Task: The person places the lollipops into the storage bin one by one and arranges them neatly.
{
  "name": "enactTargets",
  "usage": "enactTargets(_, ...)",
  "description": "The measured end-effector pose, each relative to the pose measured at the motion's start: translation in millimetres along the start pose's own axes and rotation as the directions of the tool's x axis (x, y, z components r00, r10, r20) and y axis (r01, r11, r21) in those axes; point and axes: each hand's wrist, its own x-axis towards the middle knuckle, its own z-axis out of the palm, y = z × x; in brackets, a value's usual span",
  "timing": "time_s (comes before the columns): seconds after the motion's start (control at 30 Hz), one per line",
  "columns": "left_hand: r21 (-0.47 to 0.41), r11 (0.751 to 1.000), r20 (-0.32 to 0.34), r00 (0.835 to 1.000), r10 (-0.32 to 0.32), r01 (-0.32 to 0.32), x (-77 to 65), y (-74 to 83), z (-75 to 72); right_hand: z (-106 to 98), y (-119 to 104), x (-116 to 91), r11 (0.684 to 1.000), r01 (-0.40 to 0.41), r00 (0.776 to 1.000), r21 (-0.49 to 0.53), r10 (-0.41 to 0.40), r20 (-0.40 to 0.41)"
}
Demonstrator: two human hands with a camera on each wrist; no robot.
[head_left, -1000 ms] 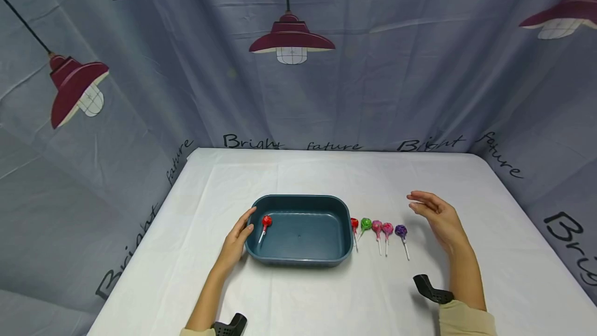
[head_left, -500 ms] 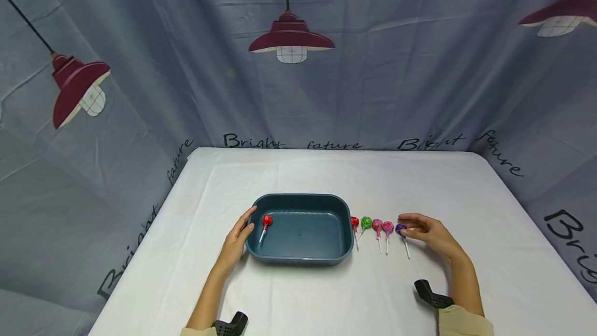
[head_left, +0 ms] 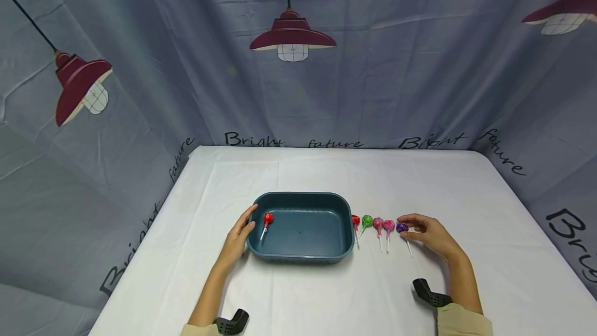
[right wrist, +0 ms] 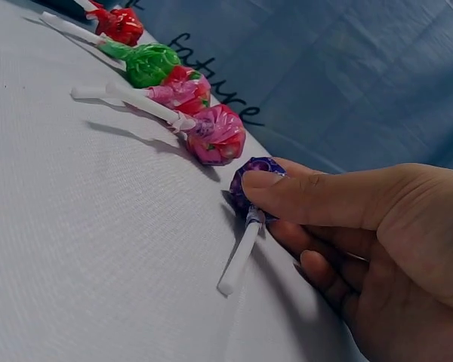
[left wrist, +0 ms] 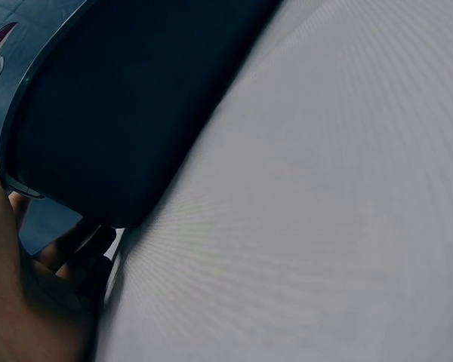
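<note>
At the left end of a dark teal tray (head_left: 300, 259), my left hand (head_left: 237, 237) holds the wall, thumb at the rim. In the left wrist view, bent fingers (left wrist: 72, 245) sit low against the tray's end. A red lollipop (head_left: 268, 218) lies inside the tray at its left. My right hand (head_left: 431, 235) pinches the purple-wrapped head of a lollipop (right wrist: 245, 185) between thumb and forefinger. Its white stick slants down towards the tablecloth. Beside it lie two pink lollipops (right wrist: 217, 136), a green lollipop (right wrist: 152, 65) and another red lollipop (right wrist: 121, 26).
A white cloth covers the table (head_left: 326, 299). The row of lollipops runs from the tray's right wall to my right hand. Behind the table hangs a grey-blue curtain (head_left: 210, 82) printed with lamps and lettering. Each wrist wears a black device (head_left: 431, 293).
My right hand has come down and left from above the table onto the purple lollipop and now pinches its head. The left hand and tray stay in place.
</note>
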Motion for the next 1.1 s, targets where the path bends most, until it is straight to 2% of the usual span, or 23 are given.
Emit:
enactTargets(0.23, -0.007, 1.0, 0.001, 1.0, 0.001, -0.001, 0.4, -0.7, 0.7, -1, 0, 2, 0.998, -0.061, 0.998, -0.003, 0.061, -0.001)
enactTargets(0.4, -0.006, 1.0, 0.0, 1.0, -0.001, 0.001, 1.7, -2.1, 0.6, -6, -9, -1, 0.997, -0.07, 0.997, 0.011, 0.07, 0.016)
enactTargets(0.57, -0.011, 1.0, 0.0, 1.0, -0.004, 0.004, 1.6, -3.6, 0.6, -10, -25, -4, 0.997, -0.004, 1.0, 0.082, 0.002, 0.019)
enactTargets(0.77, -0.013, 1.0, 0.004, 1.0, -0.014, 0.014, 0.8, -3.7, 1.3, -11, -51, -5, 0.98, 0.069, 0.998, 0.186, -0.07, -0.004)
enactTargets(1.1, -0.009, 1.0, 0.005, 1.0, -0.012, 0.012, 0.2, -0.1, 0.6, 8, -94, 10, 0.938, 0.143, 0.989, 0.317, -0.145, -0.019)
